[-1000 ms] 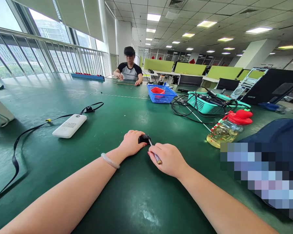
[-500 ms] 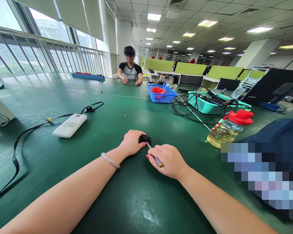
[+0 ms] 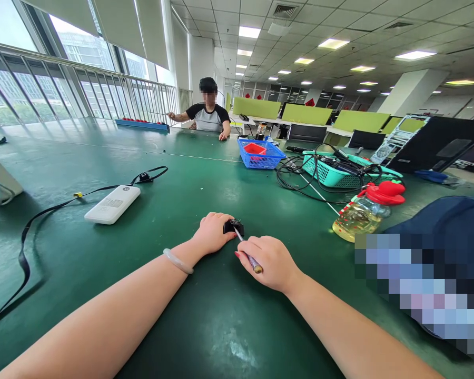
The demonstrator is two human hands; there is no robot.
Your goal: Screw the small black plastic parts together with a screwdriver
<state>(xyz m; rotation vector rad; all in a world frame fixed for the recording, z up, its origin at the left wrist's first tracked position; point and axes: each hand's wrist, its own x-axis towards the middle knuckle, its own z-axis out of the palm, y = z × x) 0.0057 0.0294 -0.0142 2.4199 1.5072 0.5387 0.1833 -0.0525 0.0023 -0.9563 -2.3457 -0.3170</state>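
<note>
Two bare hands meet mid green tabletop. Grip of left hand pinches small black part, which rests on the tabletop. At its 4 o'clock, right hand: grip closed round slim tool, tip touching the part. White power bank at 10 o'clock, well apart. Red-capped bottle at 2 o'clock. Another person sits at 12 o'clock, far end.
</note>
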